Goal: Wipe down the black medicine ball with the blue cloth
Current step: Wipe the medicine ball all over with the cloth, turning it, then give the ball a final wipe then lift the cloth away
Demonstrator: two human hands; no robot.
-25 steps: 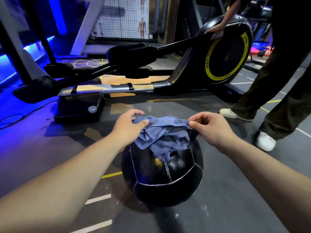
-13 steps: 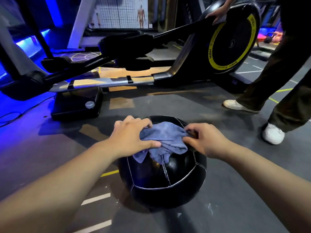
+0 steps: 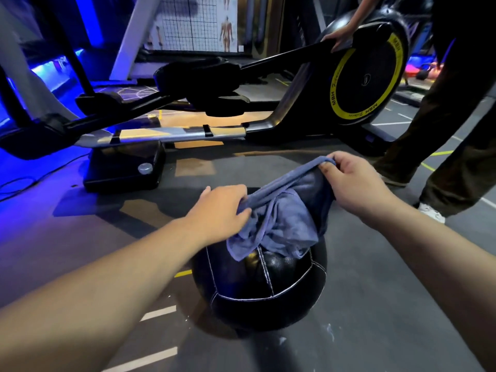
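From the head camera, a black ball [image 3: 261, 285] with white stitched seams sits on the grey floor [image 3: 375, 304], low in the middle of the view, beside a short yellow line and some white floor marks. A blue cloth [image 3: 281, 218] is held above the top of the ball, stretched between both hands, its loose lower folds draping down onto the ball's upper surface. The left hand [image 3: 220, 210] has its fingers curled closed, gripping the left end of the cloth just above the ball's upper left side. The right hand [image 3: 354, 183] is raised higher and pinches the other edge of the cloth between thumb and fingers, pulling that edge up into a taut ridge. Both bare forearms reach in from the bottom corners of the view. Behind the ball stands an exercise machine [image 3: 365, 79] with a black wheel ringed in yellow, its rail lying across the floor. At the right edge another person [image 3: 451, 124] in dark trousers and white shoes stands with a hand on the machine.
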